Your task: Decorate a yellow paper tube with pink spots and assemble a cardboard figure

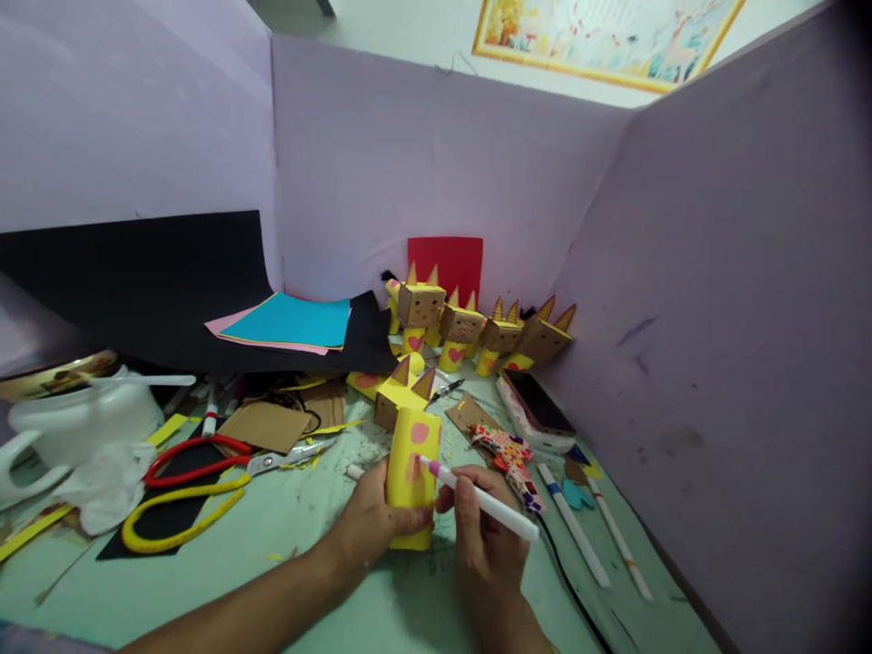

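Observation:
My left hand [371,522] grips a yellow paper tube figure [411,477] with a brown box head and pointed ears, held on the green table surface [286,545]. Pink patches mark the tube's front. My right hand [485,536] holds a white marker with a pink tip [477,495], its tip touching the yellow tube. A row of several finished yellow figures with cardboard heads [477,327] stands against the back wall.
Red and yellow handled scissors [204,472] lie left, beside a white jug [74,422]. Coloured paper sheets [286,322] rest on black card. A phone [535,409], patterned paper scrap [510,459] and two white markers [579,527] lie right. Lilac partition walls enclose the desk.

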